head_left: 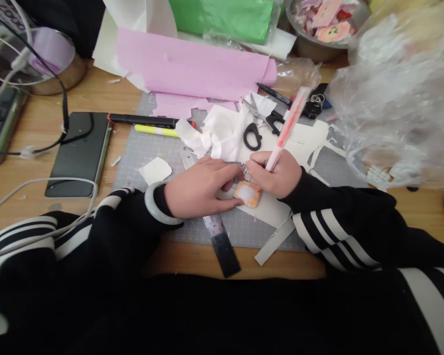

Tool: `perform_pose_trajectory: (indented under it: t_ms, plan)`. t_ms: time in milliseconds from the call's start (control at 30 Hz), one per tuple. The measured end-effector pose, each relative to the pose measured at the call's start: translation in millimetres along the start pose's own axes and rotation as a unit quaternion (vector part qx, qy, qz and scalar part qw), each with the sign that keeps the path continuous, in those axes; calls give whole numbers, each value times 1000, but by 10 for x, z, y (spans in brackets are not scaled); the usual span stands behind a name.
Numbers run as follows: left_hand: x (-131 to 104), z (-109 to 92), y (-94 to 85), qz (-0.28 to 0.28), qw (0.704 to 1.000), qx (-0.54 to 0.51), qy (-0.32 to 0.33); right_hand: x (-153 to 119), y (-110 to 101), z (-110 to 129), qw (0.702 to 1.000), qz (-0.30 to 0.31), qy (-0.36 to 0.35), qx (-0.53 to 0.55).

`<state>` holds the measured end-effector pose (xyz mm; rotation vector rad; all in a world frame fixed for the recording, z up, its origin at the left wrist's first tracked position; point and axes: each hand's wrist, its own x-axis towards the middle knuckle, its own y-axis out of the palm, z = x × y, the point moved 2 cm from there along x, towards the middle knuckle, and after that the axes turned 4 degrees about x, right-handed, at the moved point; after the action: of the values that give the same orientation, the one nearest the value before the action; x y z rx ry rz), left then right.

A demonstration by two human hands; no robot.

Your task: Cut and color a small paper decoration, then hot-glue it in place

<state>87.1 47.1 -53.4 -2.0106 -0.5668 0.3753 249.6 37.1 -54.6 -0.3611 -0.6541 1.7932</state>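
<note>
In my right hand (277,172) is an orange marker pen (289,125) with a clear, whitish barrel, slanting up and to the right. Its tip is hidden by my fingers. A small paper piece (247,193), orange round its border and white in the middle, lies just below that hand. With thumb and fingers my left hand (203,187) pinches the left side of this piece against the white paper (268,209) under it. A steel ruler (216,231) with a dark end passes beneath my left hand.
Black-handled scissors (261,128) and crumpled white tissue (222,133) lie beyond my hands on the grey cutting mat (133,158). Pink paper (196,61), a bowl (307,47) of coloured cutouts and a clear plastic bag (399,93) stand behind. A phone (79,153) and cables are left.
</note>
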Motion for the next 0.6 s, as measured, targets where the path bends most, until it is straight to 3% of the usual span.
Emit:
perform_pose_trajectory:
  t_ms: [600]
  plan:
    - [1, 2, 8, 1, 1000, 4, 1, 2, 0, -2, 1000, -5, -7, 3]
